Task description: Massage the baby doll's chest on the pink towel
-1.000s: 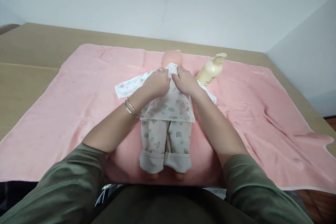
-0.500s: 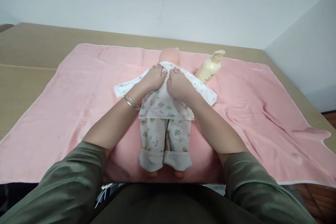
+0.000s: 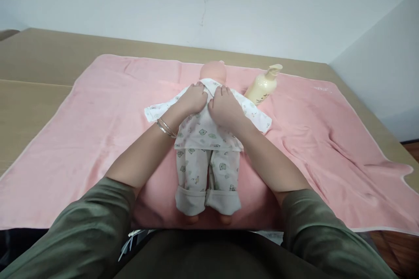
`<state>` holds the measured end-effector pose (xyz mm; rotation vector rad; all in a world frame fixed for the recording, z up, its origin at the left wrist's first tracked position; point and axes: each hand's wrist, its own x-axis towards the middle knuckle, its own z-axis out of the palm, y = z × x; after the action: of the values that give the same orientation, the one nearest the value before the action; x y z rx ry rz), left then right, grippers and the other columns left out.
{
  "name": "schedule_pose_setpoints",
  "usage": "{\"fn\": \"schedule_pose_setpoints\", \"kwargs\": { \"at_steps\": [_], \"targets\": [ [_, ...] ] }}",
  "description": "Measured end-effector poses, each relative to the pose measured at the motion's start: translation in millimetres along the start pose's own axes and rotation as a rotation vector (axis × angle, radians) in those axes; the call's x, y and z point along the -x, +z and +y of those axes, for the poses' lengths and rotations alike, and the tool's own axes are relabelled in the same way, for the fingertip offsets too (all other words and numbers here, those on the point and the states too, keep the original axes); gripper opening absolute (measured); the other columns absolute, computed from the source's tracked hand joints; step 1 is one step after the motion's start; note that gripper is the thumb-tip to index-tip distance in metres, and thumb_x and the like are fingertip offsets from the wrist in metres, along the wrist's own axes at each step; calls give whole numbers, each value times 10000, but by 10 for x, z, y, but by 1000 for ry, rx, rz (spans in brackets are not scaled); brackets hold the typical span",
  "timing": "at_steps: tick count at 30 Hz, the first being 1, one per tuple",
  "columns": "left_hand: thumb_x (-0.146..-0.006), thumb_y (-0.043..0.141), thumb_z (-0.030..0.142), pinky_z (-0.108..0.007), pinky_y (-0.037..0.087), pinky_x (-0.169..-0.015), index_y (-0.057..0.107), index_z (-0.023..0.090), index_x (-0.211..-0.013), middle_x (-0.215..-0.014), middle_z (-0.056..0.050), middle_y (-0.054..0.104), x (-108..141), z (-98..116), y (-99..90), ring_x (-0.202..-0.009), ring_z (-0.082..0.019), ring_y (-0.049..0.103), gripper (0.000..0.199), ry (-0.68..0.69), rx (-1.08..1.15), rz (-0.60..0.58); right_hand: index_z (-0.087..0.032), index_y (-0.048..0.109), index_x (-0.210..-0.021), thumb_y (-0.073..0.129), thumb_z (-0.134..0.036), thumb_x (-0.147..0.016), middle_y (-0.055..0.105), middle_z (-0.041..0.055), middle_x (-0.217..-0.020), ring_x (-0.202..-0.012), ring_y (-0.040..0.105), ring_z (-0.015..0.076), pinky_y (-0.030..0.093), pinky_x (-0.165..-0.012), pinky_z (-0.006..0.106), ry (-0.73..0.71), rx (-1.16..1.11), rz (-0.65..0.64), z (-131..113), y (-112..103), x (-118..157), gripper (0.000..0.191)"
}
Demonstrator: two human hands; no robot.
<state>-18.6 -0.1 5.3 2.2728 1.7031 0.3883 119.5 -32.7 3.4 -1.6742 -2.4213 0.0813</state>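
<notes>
We are handling a small white shirt [image 3: 203,133] printed with little animal figures, and it is lying over the torso of a doll [image 3: 213,71] in front of us. Its sleeves are spreading out to both sides, and its lower hem is overlapping the top of the matching trousers [image 3: 191,172], whose cuffs are turned up above the doll's feet. The doll is lying stretched out, its bare head pointing toward the wall [image 3: 131,4] and its feet toward us.

Our left hand [image 3: 195,98] is curling nearly closed, gripping the shirt's fabric just below the neckline. Our right hand [image 3: 225,103] is doing the same just beside it, its bent fingers gripping the cloth, though the exact fingertip contact is hiding beneath the knuckles. Between them, the collar edges are crossing. We are wearing thin bangles [image 3: 166,127] on the left wrist and green sleeves [image 3: 94,209] reaching to the forearms.

Near the shirt's right-hand sleeve, a cream pump bottle [image 3: 262,89] is slanting, its pump pointing away to the right; we are unable to tell whether it is standing or lying. A pink blanket [image 3: 108,139] is spreading, wrinkled, beneath everything, covering much of the wooden desk [image 3: 36,59].
</notes>
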Motion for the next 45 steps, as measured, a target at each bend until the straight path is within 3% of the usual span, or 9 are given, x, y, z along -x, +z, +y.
{"fn": "schedule_pose_setpoints", "kwargs": {
  "at_steps": [5,9,13,17,22,26,31,36,45],
  "targets": [
    [-997,247,223,-420,471,-1179,603,33,-1364,-1460,-256,647,-70,-115,44,-1370,-304,620,547,-63,71,39,179,338,-1554,304,-186,-1000,318,351,-1673,-1617,295,402,259,-1340,524,-3,10,-90,-40,-87,4,664],
    [-986,303,196,-551,322,-1283,612,-6,-1347,-1508,-296,593,48,-21,188,-1514,-378,479,516,98,-84,122,102,494,-1464,291,-206,-1000,507,316,-1559,-1476,495,387,395,-1249,523,100,-101,-5,184,-60,-210,592],
    [-996,369,267,-592,314,-1276,519,29,-1486,-1556,-296,552,165,123,313,-1534,-396,448,566,74,-52,208,56,563,-1393,293,-232,-1009,605,299,-1442,-1339,593,390,446,-1179,523,126,-123,26,313,-12,-312,551],
    [-974,361,222,-580,324,-1271,576,8,-1425,-1507,-302,587,181,186,218,-1499,-402,482,543,95,-60,150,74,538,-1424,279,-214,-1021,555,312,-1508,-1390,563,384,422,-1201,524,110,-68,46,253,-7,-259,559],
    [-985,332,244,-481,471,-1174,633,47,-1338,-1420,-243,662,62,34,-21,-1352,-348,611,504,15,30,25,154,441,-1499,291,-221,-1049,494,365,-1549,-1499,476,410,344,-1272,539,103,60,58,-32,-1,-34,605],
    [-1007,329,284,-470,534,-1068,674,116,-1231,-1282,-210,727,-23,-94,52,-1211,-333,678,445,-66,100,90,138,412,-1537,338,-208,-1035,419,348,-1619,-1571,379,422,272,-1320,559,37,80,22,-181,-35,105,615],
    [-1019,318,259,-497,486,-1126,657,95,-1226,-1289,-216,712,-36,-53,194,-1265,-333,641,430,-33,22,180,29,629,-1326,342,-217,-1018,583,290,-1489,-1499,477,379,371,-1280,535,5,-93,-1,41,-79,-64,488],
    [-1032,306,282,-477,459,-1156,635,22,-1254,-1318,-257,692,-16,26,162,-1281,-339,628,474,-76,14,165,50,520,-1469,393,-309,-1011,436,278,-1638,-1573,377,393,302,-1321,549,179,-206,108,248,105,-276,595],
    [-1022,317,283,-482,469,-1144,642,36,-1262,-1317,-260,694,-25,11,163,-1271,-348,633,473,-87,47,156,46,507,-1484,389,-329,-999,439,279,-1637,-1570,382,406,253,-1331,586,175,-200,127,244,177,-270,625]
  ]
}}
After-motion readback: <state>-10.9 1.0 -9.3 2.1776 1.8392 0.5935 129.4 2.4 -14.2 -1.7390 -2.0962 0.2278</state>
